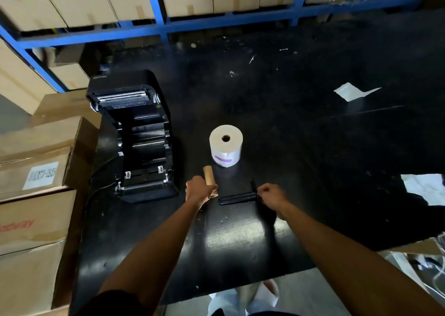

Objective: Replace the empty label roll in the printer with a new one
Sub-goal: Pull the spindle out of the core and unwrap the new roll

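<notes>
The black label printer (139, 137) stands open at the left of the black table (313, 147), its roll bay empty. A new white label roll (225, 144) stands on end in the middle of the table. My left hand (198, 189) grips the empty brown cardboard core (210, 179), just in front of the new roll. My right hand (271, 194) holds the flanged end of the black spindle (237, 198), whose free tip points toward the core and lies clear of it.
Stacked cardboard boxes (36, 171) crowd the table's left edge. Blue shelving (204, 24) with more boxes runs along the back. White paper scraps (354, 91) lie at the right, and a larger sheet (423, 188) sits near the right edge.
</notes>
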A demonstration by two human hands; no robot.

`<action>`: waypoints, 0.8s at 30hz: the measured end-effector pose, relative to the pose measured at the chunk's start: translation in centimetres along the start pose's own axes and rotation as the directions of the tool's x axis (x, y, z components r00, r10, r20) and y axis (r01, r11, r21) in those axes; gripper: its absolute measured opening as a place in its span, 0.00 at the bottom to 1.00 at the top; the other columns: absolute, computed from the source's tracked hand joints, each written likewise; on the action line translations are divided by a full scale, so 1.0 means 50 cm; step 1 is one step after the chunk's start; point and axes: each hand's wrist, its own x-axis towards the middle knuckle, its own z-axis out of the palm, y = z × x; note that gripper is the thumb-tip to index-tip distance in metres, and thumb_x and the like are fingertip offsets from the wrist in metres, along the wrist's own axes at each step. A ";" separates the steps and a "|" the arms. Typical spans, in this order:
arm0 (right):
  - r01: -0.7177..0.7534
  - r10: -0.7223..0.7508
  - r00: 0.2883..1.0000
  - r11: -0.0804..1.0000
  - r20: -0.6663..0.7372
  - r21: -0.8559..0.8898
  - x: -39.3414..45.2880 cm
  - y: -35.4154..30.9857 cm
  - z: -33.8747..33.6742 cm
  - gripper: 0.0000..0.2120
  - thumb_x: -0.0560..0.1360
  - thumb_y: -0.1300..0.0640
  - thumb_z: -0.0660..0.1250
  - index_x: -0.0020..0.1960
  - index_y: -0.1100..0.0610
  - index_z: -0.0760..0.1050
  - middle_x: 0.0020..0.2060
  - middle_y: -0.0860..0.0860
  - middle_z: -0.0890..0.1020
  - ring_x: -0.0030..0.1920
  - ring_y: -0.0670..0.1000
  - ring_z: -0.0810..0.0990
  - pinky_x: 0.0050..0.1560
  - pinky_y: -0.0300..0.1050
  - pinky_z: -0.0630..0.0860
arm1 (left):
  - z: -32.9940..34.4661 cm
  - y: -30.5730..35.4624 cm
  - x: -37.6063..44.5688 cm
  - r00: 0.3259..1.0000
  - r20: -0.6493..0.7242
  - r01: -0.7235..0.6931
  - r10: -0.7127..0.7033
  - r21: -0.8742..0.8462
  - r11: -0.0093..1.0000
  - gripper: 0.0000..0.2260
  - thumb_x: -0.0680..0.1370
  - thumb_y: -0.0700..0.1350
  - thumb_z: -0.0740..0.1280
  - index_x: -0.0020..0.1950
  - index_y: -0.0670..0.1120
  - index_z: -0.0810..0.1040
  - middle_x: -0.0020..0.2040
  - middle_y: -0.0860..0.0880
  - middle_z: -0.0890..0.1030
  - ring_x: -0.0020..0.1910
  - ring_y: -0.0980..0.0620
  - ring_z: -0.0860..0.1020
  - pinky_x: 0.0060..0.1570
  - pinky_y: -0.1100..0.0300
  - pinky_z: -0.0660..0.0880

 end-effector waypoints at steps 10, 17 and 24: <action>0.032 -0.032 0.999 0.999 0.006 -0.042 -0.008 -0.005 -0.007 0.07 0.77 0.57 0.63 0.47 0.52 0.80 0.50 0.55 0.85 0.53 0.56 0.82 0.55 0.47 0.76 | -0.005 0.006 -0.021 0.998 -0.004 -0.063 0.063 -0.002 0.998 0.20 0.66 0.52 0.78 0.48 0.40 0.77 0.48 0.39 0.82 0.46 0.42 0.82 0.43 0.48 0.83; 0.066 -0.066 0.998 0.993 0.007 -0.095 -0.003 -0.005 -0.013 0.09 0.79 0.57 0.62 0.50 0.54 0.81 0.53 0.56 0.84 0.54 0.58 0.81 0.55 0.45 0.74 | -0.017 0.020 -0.040 0.995 -0.018 -0.096 0.096 0.037 0.995 0.24 0.71 0.54 0.75 0.56 0.39 0.73 0.55 0.39 0.78 0.53 0.39 0.80 0.48 0.50 0.79; 0.161 -0.188 0.967 0.974 -0.169 -0.162 0.008 -0.047 -0.019 0.08 0.77 0.61 0.64 0.50 0.57 0.82 0.52 0.58 0.83 0.55 0.58 0.80 0.56 0.43 0.73 | -0.066 0.094 -0.042 0.863 -0.214 -0.450 0.457 0.083 0.889 0.18 0.77 0.56 0.67 0.58 0.44 0.72 0.57 0.44 0.73 0.56 0.43 0.75 0.48 0.53 0.72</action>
